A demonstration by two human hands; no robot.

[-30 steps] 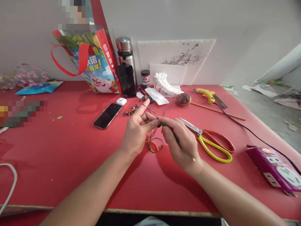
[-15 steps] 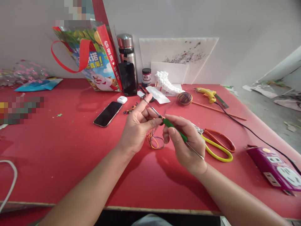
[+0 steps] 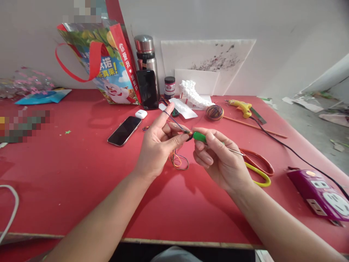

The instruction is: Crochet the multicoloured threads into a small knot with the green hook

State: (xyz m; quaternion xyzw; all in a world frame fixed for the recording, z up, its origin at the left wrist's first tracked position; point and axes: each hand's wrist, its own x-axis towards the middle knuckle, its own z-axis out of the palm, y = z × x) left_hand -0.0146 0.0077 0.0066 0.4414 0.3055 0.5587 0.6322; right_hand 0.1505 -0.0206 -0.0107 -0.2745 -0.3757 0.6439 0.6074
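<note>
Between the thumb and fingers of my left hand (image 3: 158, 147) is a small piece of multicoloured crochet work (image 3: 188, 135). A dark strand of yarn runs from it up over my raised left index finger. My right hand (image 3: 222, 154) grips a crochet hook (image 3: 200, 137) by its green handle, with the metal shaft sticking out behind toward the wrist. The hook's front end meets the work at my left fingertips; its tip is hard to make out. Loose loops of orange and dark yarn (image 3: 178, 160) hang below my left hand. Behind my hands lies a multicoloured yarn ball (image 3: 214, 112).
Scissors (image 3: 261, 178) with red and yellow handles lie partly behind my right hand. A purple power socket (image 3: 319, 194) and a yellow glue gun (image 3: 240, 106) with its cable are at the right. A phone (image 3: 125, 131), earbud case (image 3: 141, 114), gift bag (image 3: 116, 87) and thermos (image 3: 144, 45) stand left and back.
My right hand has moved slightly right and turned, bringing the hook's handle nearer level. The hook shaft seen along my left index finger before no longer shows there; yarn spans that gap now.
</note>
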